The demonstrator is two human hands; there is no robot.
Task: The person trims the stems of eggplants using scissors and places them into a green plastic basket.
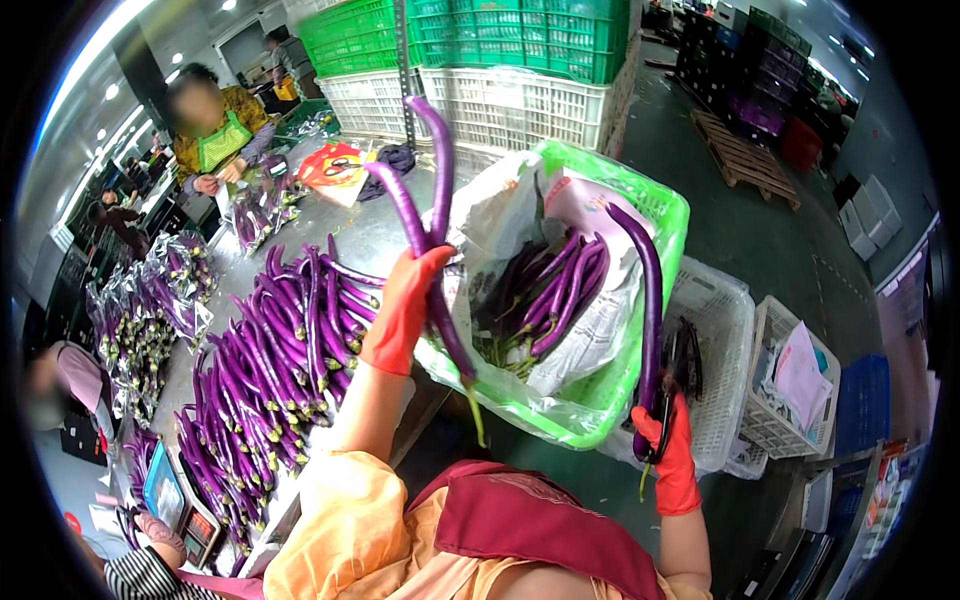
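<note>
My left hand (400, 310), in an orange-red rubber glove, is closed around two long purple eggplants (395, 195), their slim ends up and a green stem hanging down. My right hand (668, 455), gloved alike, grips another long, curved eggplant (648, 290) near its stem end. A black piece shows at those fingers, too small to make out. Between my hands stands a bright green crate (672, 215) lined with clear plastic and newspaper (590, 350), with several eggplants (565, 290) inside. Left of my left hand, a big heap of eggplants (275, 350) covers the metal table (225, 275).
Bagged eggplants (140, 340) lie at the table's left. A scale (185, 510) is at lower left. Across the table sits a person in a green apron (225, 140); another person's striped sleeve (150, 575) shows lower left. Stacked crates (510, 110) rise behind; white crates (735, 370) stand right.
</note>
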